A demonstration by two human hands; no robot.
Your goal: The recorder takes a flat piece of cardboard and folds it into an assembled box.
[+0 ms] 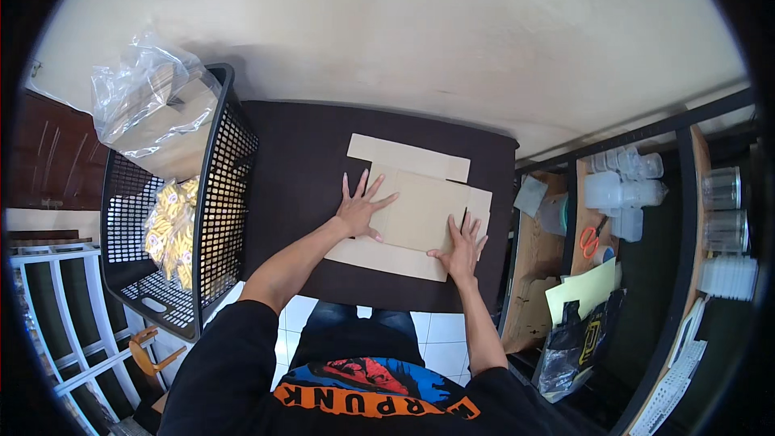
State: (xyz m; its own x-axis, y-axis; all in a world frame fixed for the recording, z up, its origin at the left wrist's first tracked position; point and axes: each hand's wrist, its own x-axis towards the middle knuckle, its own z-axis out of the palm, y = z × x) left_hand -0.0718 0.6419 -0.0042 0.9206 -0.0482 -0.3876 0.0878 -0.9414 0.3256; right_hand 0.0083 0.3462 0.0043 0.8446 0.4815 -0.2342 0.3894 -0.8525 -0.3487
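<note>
A flat brown cardboard box blank [418,210] lies spread on the dark table, its long flaps reaching toward the far side and toward me. My left hand [358,208] presses on its left part with the fingers spread wide. On the right side of the cardboard, my right hand [462,248] rests with its fingers apart and the thumb pointing left. A dark slot shows in the cardboard just above the right fingertips. Neither hand grips anything.
Left of the dark table [291,161] stands a black plastic basket [206,218] with yellow packets [171,230] and clear-bagged cardboard [165,125]. At right, shelves hold orange scissors [590,241], clear plastic containers [622,194] and a black bag [573,347]. A wall rises behind the table.
</note>
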